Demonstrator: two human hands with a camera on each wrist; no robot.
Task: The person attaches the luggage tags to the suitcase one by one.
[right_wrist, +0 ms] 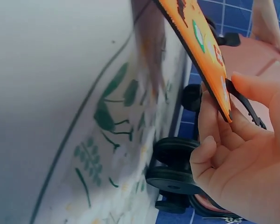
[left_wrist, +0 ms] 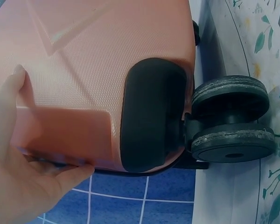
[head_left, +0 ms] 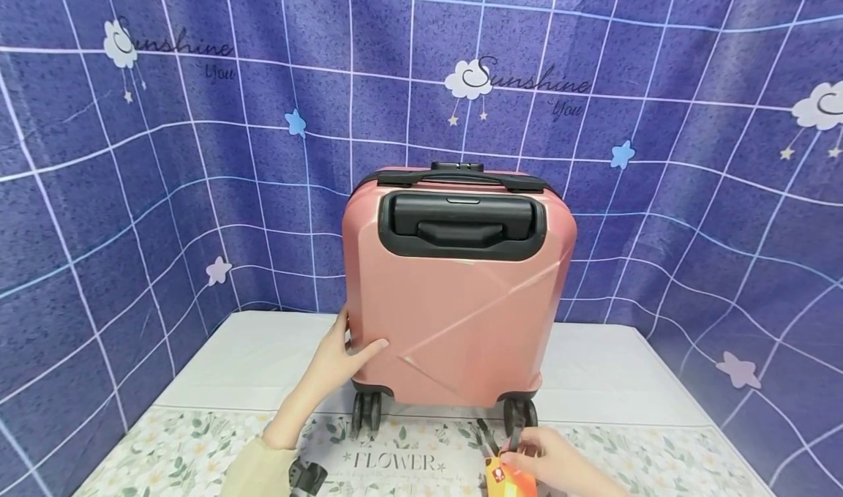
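Note:
A pink hard-shell suitcase (head_left: 454, 314) stands upright on its black wheels (head_left: 367, 410), its black pull handle (head_left: 461, 219) pushed down in the recess. My left hand (head_left: 336, 358) holds the suitcase's lower left side. The left wrist view shows the thumb (left_wrist: 17, 84) on the broad face and the fingers along the side. Low by the right wheel, my right hand (head_left: 549, 460) pinches an orange luggage tag (head_left: 508, 480) near its black strap (right_wrist: 245, 103). In the right wrist view the tag is tilted and apart from the suitcase.
A white table with a floral cloth (head_left: 217, 438) printed "FLOWER" lies under the suitcase. Purple gridded curtains (head_left: 276, 189) with stars and clouds close in the back and both sides. A black wrist device (head_left: 306, 476) sits at the left cuff.

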